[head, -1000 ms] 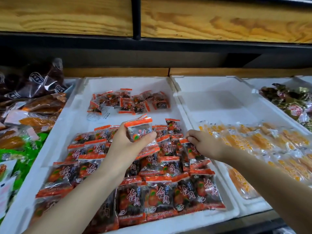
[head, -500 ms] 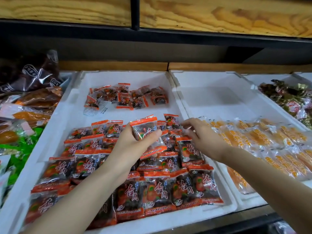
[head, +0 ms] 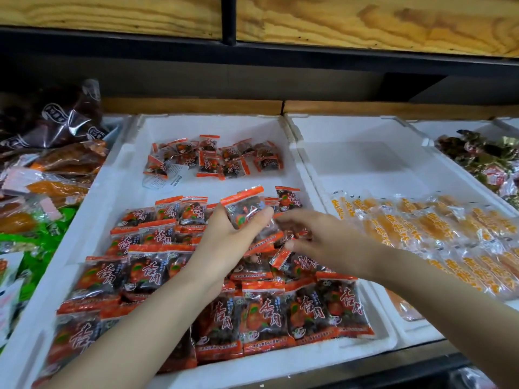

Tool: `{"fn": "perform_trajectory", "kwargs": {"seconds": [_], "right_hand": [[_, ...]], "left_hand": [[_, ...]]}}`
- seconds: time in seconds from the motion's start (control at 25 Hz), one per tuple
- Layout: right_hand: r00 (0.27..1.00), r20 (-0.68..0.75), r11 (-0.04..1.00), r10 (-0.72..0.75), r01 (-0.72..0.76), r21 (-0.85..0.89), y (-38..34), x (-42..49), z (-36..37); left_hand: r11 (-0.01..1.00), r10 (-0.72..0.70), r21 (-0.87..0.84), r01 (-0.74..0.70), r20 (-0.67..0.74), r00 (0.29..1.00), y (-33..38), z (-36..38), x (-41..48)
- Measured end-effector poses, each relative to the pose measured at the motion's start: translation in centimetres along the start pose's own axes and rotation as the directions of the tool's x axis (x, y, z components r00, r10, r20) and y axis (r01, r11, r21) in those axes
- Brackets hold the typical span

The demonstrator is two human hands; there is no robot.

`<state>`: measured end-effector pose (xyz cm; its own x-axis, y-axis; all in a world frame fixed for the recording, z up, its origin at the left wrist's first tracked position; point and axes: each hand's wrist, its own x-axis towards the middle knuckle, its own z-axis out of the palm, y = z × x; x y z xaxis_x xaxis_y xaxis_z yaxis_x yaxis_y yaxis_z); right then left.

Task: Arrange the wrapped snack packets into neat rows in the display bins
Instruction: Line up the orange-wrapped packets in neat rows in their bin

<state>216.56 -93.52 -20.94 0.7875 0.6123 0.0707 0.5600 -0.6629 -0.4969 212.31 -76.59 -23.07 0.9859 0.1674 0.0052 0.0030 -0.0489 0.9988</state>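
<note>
Just below the left hand (head: 224,242), which pinches one snack packet (head: 244,210) above the bin (head: 280,364), most rows (head: 146,270) look neat; beyond it a loose heap (head: 213,158) awaits sorting, and whether the right hand (head: 325,237) grasps the jumbled packets (head: 297,265) I cannot tell.

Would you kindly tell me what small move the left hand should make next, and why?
Probably lower the packet in the left hand into the back row: it is held above the rows, and bare bin floor lies behind them.
</note>
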Motion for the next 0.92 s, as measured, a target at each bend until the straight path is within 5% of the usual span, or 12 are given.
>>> {"fn": "perform_trajectory", "kwargs": {"seconds": [0.16,0.4,0.56,0.92], "right_hand": [[0.988,0.154,0.946,0.027,0.024,-0.323,1.2,1.1,1.3],[0.970,-0.115,0.961,0.215,-0.189,0.203,1.3,3.4,1.0],[0.983,-0.010,0.968,0.181,-0.176,0.180,1.5,3.8,2.7],[0.972,-0.198,0.988,0.130,-0.110,0.107,0.9,3.0,2.6]], "left_hand": [[0.999,-0.044,-0.025,0.043,-0.037,0.998,0.1,-0.8,0.1],[0.998,-0.030,-0.053,0.029,-0.034,0.999,-0.3,-1.7,0.3],[0.999,-0.019,-0.048,0.019,-0.008,1.000,-0.2,-1.9,0.2],[0.999,-0.031,-0.027,0.030,-0.019,0.999,-0.1,-1.8,-0.1]]}}
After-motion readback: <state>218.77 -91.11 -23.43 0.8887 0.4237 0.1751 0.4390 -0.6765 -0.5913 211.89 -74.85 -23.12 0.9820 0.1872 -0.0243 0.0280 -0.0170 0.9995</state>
